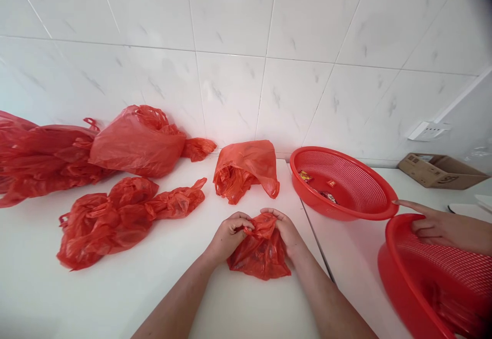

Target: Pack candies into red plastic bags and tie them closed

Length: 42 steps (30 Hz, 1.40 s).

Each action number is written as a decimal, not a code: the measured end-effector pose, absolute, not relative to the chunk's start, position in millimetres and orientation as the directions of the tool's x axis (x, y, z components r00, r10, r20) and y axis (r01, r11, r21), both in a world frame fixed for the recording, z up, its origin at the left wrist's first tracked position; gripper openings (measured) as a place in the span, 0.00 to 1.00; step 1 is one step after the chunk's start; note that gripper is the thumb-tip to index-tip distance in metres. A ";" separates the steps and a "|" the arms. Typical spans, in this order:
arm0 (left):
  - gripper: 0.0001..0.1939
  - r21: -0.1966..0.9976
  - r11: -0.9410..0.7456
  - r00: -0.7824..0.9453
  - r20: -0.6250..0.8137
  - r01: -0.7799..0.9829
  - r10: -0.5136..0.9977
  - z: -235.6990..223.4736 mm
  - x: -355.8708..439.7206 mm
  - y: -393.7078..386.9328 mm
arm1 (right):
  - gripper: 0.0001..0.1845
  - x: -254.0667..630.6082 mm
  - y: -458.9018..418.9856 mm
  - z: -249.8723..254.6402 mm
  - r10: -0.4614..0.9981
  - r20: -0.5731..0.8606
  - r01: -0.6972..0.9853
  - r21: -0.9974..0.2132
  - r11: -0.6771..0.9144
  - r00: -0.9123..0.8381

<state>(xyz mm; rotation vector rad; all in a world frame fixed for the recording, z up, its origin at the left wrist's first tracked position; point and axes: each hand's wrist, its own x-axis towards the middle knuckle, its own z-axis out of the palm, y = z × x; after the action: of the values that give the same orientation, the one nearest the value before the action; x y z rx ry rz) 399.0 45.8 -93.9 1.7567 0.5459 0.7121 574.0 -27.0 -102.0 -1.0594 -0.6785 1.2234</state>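
Observation:
A small red plastic bag (263,257) lies on the white table in front of me, its top gathered and crumpled. My left hand (229,234) pinches the bag's upper left edge between thumb and fingers. On the other side, my right hand (283,228) is curled around the bag's upper right part. What the bag contains cannot be made out through the film. Just behind it sits a folded bundle of red plastic bags (248,167). To the left lies a knotted, filled red bag (111,221).
Larger red bags (138,141) are heaped by the tiled wall. A red basket (369,187) with a few small packets stands right of the table seam. Another person's hand (446,226) reaches over a nearer red basket (395,272). A cardboard box (434,172) is behind.

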 end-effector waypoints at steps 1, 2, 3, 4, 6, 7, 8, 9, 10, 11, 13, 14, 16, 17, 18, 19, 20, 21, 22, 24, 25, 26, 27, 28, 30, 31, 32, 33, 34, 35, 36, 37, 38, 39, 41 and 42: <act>0.14 0.950 -0.311 0.700 0.211 0.016 0.682 -94.1 398.9 46.8 | 0.17 575.0 -28.3 -100.7 0.969 -0.126 -0.485 -0.874 -0.008 0.212; 0.15 0.942 -0.334 0.687 0.229 0.021 0.690 -94.3 398.7 47.9 | 0.17 575.9 -29.4 -99.6 0.975 -0.129 -0.556 -0.831 -0.005 0.183; 0.15 0.936 -0.351 0.674 0.243 0.025 0.697 -94.5 398.4 48.9 | 0.17 576.7 -30.1 -98.7 0.978 -0.129 -0.612 -0.791 0.000 0.166; 0.15 0.932 -0.363 0.662 0.255 0.027 0.704 -94.7 398.2 49.8 | 0.16 577.5 -30.5 -98.3 0.978 -0.128 -0.648 -0.762 0.010 0.166; 0.13 0.927 -0.375 0.641 0.273 0.025 0.718 -95.3 397.8 51.2 | 0.14 579.2 -30.2 -98.9 0.971 -0.134 -0.690 -0.722 0.042 0.199; 0.13 0.924 -0.381 0.631 0.281 0.024 0.723 -95.6 397.7 51.7 | 0.12 580.2 -29.7 -99.7 0.965 -0.137 -0.701 -0.711 0.062 0.224; 0.12 0.921 -0.388 0.622 0.291 0.023 0.727 -95.9 397.7 52.1 | 0.10 581.2 -29.1 -100.5 0.959 -0.138 -0.706 -0.704 0.079 0.246; 0.11 0.919 -0.393 0.613 0.299 0.021 0.731 -96.2 397.8 52.5 | 0.09 582.3 -28.5 -101.2 0.955 -0.139 -0.709 -0.699 0.092 0.261; 0.10 0.919 -0.394 0.604 0.304 0.017 0.736 -96.3 397.9 53.0 | 0.10 583.4 -28.1 -101.6 0.953 -0.138 -0.713 -0.694 0.101 0.269; 0.09 0.922 -0.388 0.596 0.306 0.010 0.742 -96.2 397.9 53.5 | 0.11 584.7 -27.8 -101.6 0.954 -0.135 -0.718 -0.689 0.104 0.268; 0.08 0.937 -0.347 0.572 0.301 -0.029 0.763 -95.6 397.4 55.2 | 0.14 588.0 -28.0 -100.8 0.957 -0.124 -0.728 -0.676 0.113 0.264; 0.07 0.948 -0.312 0.553 0.291 -0.058 0.781 -95.0 396.8 56.4 | 0.15 590.3 -28.3 -100.2 0.955 -0.115 -0.732 -0.669 0.128 0.272; 0.07 0.967 -0.228 0.503 0.255 -0.116 0.826 -94.0 394.8 59.0 | 0.16 596.1 -29.1 -99.9 0.948 -0.097 -0.734 -0.658 0.168 0.304; 0.07 0.973 -0.185 0.471 0.229 -0.138 0.852 -93.7 393.7 60.3 | 0.17 599.7 -29.4 -100.3 0.942 -0.089 -0.728 -0.659 0.188 0.324; 0.08 0.977 -0.147 0.436 0.201 -0.155 0.877 -93.6 392.6 61.5 | 0.17 603.5 -29.5 -101.0 0.935 -0.082 -0.717 -0.666 0.207 0.346; 0.08 0.979 -0.116 0.403 0.176 -0.169 0.898 -93.9 391.6 62.4 | 0.17 607.3 -29.5 -102.1 0.927 -0.079 -0.702 -0.677 0.221 0.368; 0.08 0.978 -0.091 0.373 0.156 -0.185 0.915 -94.4 390.9 63.1 | 0.18 611.0 -29.3 -103.4 0.916 -0.084 -0.687 -0.690 0.230 0.391; 0.09 0.977 -0.071 0.349 0.140 -0.202 0.927 -95.1 390.5 63.5 | 0.18 614.4 -28.9 -104.8 0.905 -0.097 -0.673 -0.702 0.233 0.415; 0.09 0.974 -0.056 0.332 0.129 -0.219 0.934 -96.0 390.3 63.7 | 0.19 617.4 -28.5 -106.2 0.891 -0.115 -0.663 -0.710 0.236 0.439; 0.09 0.968 -0.039 0.307 0.117 -0.249 0.945 -97.5 390.6 63.5 | 0.20 622.1 -27.5 -108.3 0.864 -0.149 -0.652 -0.720 0.238 0.481; 0.09 0.966 -0.035 0.293 0.112 -0.257 0.950 -98.0 390.9 63.3 | 0.20 623.9 -27.1 -109.1 0.853 -0.162 -0.648 -0.723 0.240 0.496; 0.10 0.965 -0.036 0.276 0.109 -0.259 0.955 -98.2 391.2 63.0 | 0.20 625.4 -26.9 -109.7 0.843 -0.171 -0.644 -0.726 0.242 0.509; 0.10 0.966 -0.041 0.258 0.109 -0.255 0.960 -98.2 391.5 62.5 | 0.19 626.6 -26.7 -110.2 0.834 -0.179 -0.639 -0.729 0.244 0.523; 0.10 0.968 -0.051 0.239 0.112 -0.245 0.964 -97.9 391.9 61.8 | 0.19 627.7 -26.7 -110.6 0.822 -0.188 -0.632 -0.734 0.247 0.538; 0.10 0.973 -0.078 0.207 0.124 -0.216 0.970 -96.9 392.7 59.8 | 0.19 629.3 -26.6 -111.4 0.792 -0.203 -0.614 -0.748 0.254 0.575; 0.10 0.975 -0.092 0.193 0.132 -0.201 0.972 -96.3 393.1 58.6 | 0.19 629.9 -26.5 -111.9 0.777 -0.209 -0.603 -0.755 0.258 0.594; 0.10 0.976 -0.106 0.181 0.141 -0.189 0.973 -95.7 393.5 57.4 | 0.18 630.3 -26.4 -112.3 0.762 -0.214 -0.592 -0.762 0.262 0.612; 0.10 0.977 -0.119 0.173 0.150 -0.179 0.973 -95.2 393.7 56.3 | 0.18 630.6 -26.3 -112.8 0.749 -0.217 -0.582 -0.769 0.264 0.626; 0.10 0.977 -0.133 0.170 0.161 -0.168 0.972 -94.6 393.7 55.6 | 0.18 630.8 -26.1 -113.2 0.740 -0.218 -0.574 -0.775 0.265 0.636; 0.10 0.977 -0.146 0.172 0.172 -0.156 0.970 -94.2 393.5 55.3 | 0.18 630.9 -26.0 -113.5 0.736 -0.216 -0.567 -0.780 0.264 0.641; 0.10 0.977 -0.158 0.181 0.183 -0.142 0.966 -93.7 392.9 55.6 | 0.18 631.0 -26.0 -113.6 0.738 -0.212 -0.561 -0.785 0.263 0.641; 0.10 0.977 -0.170 0.196 0.192 -0.127 0.962 -93.2 392.1 56.4 | 0.18 631.0 -26.1 -113.4 0.744 -0.204 -0.558 -0.788 0.261 0.636; 0.10 0.977 -0.180 0.213 0.200 -0.110 0.956 -92.7 391.2 57.5 | 0.19 630.9 -26.2 -113.1 0.754 -0.196 -0.556 -0.790 0.258 0.627; 0.10 0.978 -0.189 0.235 0.206 -0.093 0.950 -92.1 390.3 58.7 | 0.19 630.5 -26.5 -112.5 0.768 -0.186 -0.558 -0.790 0.254 0.613; 0.09 0.978 -0.201 0.280 0.211 -0.064 0.936 -91.2 389.5 60.5 | 0.21 628.9 -27.4 -110.7 0.802 -0.166 -0.580 -0.774 0.254 0.573; 0.09 0.979 -0.199 0.306 0.206 -0.055 0.929 -90.8 389.7 60.6 | 0.22 627.3 -27.9 -109.5 0.822 -0.156 -0.599 -0.759 0.255 0.548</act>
<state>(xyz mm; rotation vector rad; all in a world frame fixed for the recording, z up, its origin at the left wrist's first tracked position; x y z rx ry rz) 389.7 60.6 -90.8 1.4732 0.8503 1.1241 627.3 -27.9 -109.5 -0.8788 -0.2966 0.9839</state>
